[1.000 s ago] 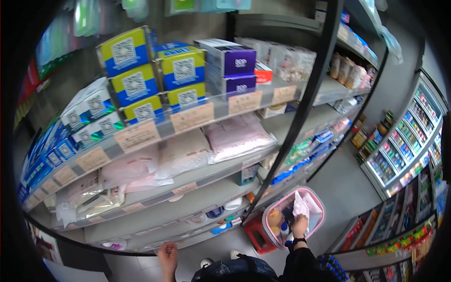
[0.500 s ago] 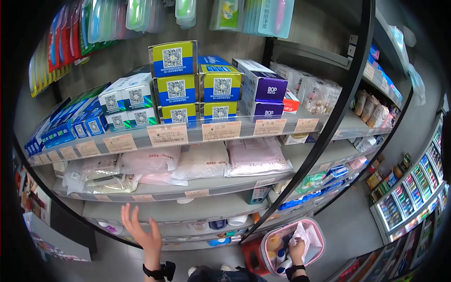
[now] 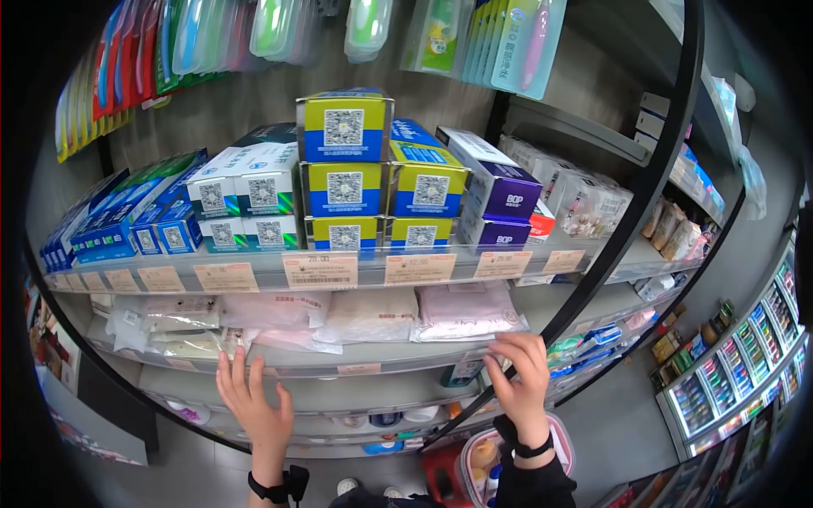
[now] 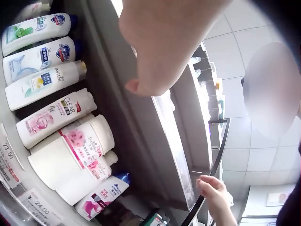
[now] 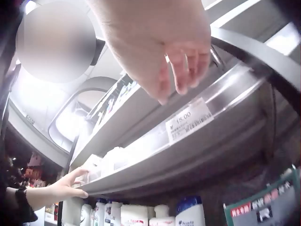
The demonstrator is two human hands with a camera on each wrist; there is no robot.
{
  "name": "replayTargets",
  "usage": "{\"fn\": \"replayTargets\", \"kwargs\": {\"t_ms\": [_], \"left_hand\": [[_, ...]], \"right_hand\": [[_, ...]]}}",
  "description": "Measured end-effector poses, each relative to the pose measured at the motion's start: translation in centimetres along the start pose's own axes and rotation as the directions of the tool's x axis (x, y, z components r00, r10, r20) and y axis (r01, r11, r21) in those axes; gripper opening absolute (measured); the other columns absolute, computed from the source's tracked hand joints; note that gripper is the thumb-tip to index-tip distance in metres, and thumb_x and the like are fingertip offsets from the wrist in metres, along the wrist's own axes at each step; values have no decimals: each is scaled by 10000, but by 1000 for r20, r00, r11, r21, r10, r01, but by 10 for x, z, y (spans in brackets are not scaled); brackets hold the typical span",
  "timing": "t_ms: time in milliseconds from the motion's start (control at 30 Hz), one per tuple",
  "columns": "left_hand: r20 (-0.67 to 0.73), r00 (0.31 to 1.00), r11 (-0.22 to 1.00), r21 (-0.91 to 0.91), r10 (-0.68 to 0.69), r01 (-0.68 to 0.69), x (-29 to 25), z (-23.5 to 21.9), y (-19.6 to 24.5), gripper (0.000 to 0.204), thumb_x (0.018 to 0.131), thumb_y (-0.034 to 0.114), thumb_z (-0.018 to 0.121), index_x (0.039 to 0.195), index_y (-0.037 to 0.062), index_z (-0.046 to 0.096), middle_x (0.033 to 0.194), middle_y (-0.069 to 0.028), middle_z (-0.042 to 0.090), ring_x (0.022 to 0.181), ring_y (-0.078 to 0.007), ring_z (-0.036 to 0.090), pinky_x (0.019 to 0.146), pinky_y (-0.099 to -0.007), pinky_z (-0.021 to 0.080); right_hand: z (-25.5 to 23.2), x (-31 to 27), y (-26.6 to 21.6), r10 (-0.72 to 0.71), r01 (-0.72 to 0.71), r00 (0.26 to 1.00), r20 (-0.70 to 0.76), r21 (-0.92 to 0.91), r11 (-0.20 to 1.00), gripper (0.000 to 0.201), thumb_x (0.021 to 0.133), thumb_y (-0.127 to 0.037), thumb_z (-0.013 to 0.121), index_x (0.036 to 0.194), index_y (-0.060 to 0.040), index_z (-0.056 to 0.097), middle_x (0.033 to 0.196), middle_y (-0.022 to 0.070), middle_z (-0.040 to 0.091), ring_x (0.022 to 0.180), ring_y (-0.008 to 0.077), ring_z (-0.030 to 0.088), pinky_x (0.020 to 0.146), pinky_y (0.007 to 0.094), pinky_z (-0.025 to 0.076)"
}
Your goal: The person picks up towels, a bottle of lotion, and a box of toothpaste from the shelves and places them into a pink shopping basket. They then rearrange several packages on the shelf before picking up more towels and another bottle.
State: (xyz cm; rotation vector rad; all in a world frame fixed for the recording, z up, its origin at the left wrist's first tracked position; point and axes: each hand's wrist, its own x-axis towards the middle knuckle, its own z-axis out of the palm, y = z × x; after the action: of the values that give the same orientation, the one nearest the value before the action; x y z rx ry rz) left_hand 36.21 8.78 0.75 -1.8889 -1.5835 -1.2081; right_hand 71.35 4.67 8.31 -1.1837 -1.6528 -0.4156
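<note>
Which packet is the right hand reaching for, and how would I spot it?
Find the long grey shelf below the yellow and blue boxes. Soft packets lie there in a row. The right hand reaches the pale pink plastic-wrapped packet at the row's right end, pinker than its cream neighbour.

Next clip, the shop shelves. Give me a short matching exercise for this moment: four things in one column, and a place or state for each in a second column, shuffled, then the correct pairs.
Things
1. left hand
2. right hand
3. purple boxes
4. pink basket

Places or states
A. low down on the floor, below the right wrist
B. fingers spread, raised at the edge of the shelf of bagged goods, on the left
C. on the upper shelf, right of the yellow and blue boxes
D. fingers bent, at the shelf edge beside the black upright

Pairs: 1-B, 2-D, 3-C, 4-A
</note>
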Motion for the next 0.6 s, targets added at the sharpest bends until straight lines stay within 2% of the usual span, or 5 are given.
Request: {"fn": "replayTargets", "kwargs": {"t_ms": [167, 233, 267, 500, 600], "left_hand": [[-71, 997, 999, 31, 37, -35, -2, 9, -6, 537, 750, 89, 594, 1279, 94, 498, 1449, -154, 421, 1389, -420, 305, 1088, -600, 237], [-77, 996, 999, 27, 35, -33, -2, 11, -7, 531, 750, 90, 594, 1272, 94, 502, 1446, -152, 422, 1388, -419, 308, 1087, -601, 236], [-79, 996, 999, 21, 33, -31, -3, 11, -7, 524, 749, 91, 593, 1266, 95, 505, 1443, -150, 423, 1386, -417, 310, 1085, -603, 236], [-69, 995, 997, 43, 69, -67, -3, 11, -13, 549, 754, 82, 592, 1289, 74, 470, 1440, -176, 417, 1389, -418, 299, 1083, -598, 226], [-60, 996, 997, 23, 71, -69, -4, 10, -14, 543, 749, 79, 595, 1280, 76, 480, 1438, -172, 416, 1392, -415, 295, 1084, -589, 222]], "right_hand": [[17, 42, 1, -33, 41, 982, 184, -36, 999, 171, 744, -97, 759, 901, -75, 693, 975, 65, 676, 922, 284, 610, 842, 380, 469], [14, 51, 2, -20, 19, 913, 408, 5, 1000, 145, 749, -131, 749, 873, -76, 697, 989, 50, 683, 920, 260, 618, 830, 381, 470], [15, 52, 7, -37, 40, 891, 453, 3, 999, 152, 740, -141, 744, 870, -77, 697, 992, 50, 685, 918, 252, 622, 805, 390, 471], [32, 58, 16, -77, 103, 900, 429, -38, 994, 114, 745, -83, 712, 831, -30, 658, 937, 76, 664, 898, 285, 614, 755, 395, 479], [31, 57, 14, 16, -2, 915, 402, -37, 999, 77, 778, -38, 680, 827, -3, 632, 920, 106, 625, 869, 307, 601, 734, 383, 480]]}}
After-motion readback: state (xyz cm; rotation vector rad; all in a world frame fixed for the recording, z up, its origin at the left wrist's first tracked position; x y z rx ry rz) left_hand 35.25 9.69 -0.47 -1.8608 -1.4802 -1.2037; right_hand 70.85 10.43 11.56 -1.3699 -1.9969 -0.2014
